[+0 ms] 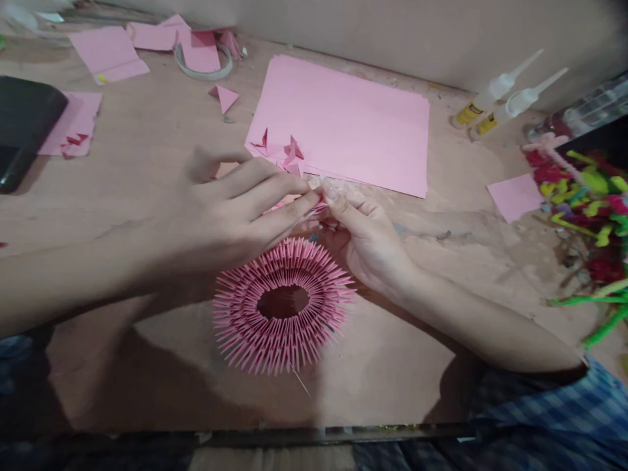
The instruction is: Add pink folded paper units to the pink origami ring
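My left hand (240, 206) and my right hand (366, 235) meet at their fingertips over the middle of the table. Between them they pinch a small folded pink paper piece (320, 208), mostly covered by the fingers. Just below lies a ring of many interlocked pink folded paper pieces (235, 327), with points spreading outward and a round hole at its centre. A few loose folded pink pieces (293, 150) rest beyond my left fingers, by the edge of a stack of pink paper sheets (353, 124).
Pink paper scraps (108, 52) and a tape roll (203, 75) lie at the back left, near a black object (27, 124). Two glue bottles (483, 104) lean at the back right. Colourful pipe cleaners (589, 196) are heaped at the right, beside a pink paper square (515, 196).
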`<state>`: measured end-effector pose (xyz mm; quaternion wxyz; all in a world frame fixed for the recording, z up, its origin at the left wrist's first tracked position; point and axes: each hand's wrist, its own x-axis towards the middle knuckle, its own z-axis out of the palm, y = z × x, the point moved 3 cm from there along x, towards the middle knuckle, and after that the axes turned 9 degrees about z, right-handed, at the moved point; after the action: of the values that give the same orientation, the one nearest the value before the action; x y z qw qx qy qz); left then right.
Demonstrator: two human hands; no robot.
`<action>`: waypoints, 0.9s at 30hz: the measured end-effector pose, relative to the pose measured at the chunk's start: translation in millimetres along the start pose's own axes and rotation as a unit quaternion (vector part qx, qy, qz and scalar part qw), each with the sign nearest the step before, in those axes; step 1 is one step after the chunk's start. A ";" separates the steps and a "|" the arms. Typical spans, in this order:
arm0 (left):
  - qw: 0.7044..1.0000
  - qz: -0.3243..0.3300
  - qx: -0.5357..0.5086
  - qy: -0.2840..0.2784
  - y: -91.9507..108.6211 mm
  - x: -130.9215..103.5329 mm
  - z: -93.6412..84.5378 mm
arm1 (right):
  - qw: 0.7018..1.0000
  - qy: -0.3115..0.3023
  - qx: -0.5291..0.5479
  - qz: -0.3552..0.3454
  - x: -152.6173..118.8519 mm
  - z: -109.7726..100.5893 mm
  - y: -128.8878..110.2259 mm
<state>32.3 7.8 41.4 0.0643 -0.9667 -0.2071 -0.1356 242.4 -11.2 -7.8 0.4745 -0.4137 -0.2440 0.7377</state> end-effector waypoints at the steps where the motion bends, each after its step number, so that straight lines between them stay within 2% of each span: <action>1: 0.999 0.015 0.039 0.033 -2.4 0.6 1.8 | 1.000 -0.008 0.001 0.002 -0.1 0.3 0.2; 5: 0.992 0.056 0.097 0.062 -8.9 2.0 13.6 | 1.000 -0.020 0.009 0.011 0.3 1.2 1.1; 8: 0.988 0.065 0.107 0.090 -5.5 0.7 11.4 | 1.000 -0.008 -0.003 0.009 0.5 0.6 1.1; 12: 0.986 0.073 0.118 0.087 -0.6 0.0 4.7 | 1.000 -0.001 -0.011 0.011 -0.2 -0.2 0.7; 15: 0.987 0.086 0.111 0.082 -2.0 1.9 8.4 | 1.000 -0.012 0.001 0.018 -1.1 0.8 0.1; 19: 0.975 0.105 0.117 0.159 -1.4 0.5 14.5 | 1.000 -0.005 -0.003 0.020 -1.8 1.6 -0.5; 21: 0.987 0.058 0.090 0.118 -2.8 -1.5 16.3 | 1.000 -0.002 -0.012 0.019 -2.0 1.8 0.0; 24: 0.994 0.043 0.083 0.055 -1.0 -5.9 11.5 | 1.000 -0.006 -0.020 0.017 -2.2 2.0 1.8; 27: 0.994 0.045 0.087 0.050 2.6 -6.7 1.1 | 1.000 -0.016 -0.006 0.019 -1.9 2.5 3.8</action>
<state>27.7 3.0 38.3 0.1645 -0.9578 -0.1711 -0.1620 238.7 -14.5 -8.6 0.4536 -0.4090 -0.2479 0.7520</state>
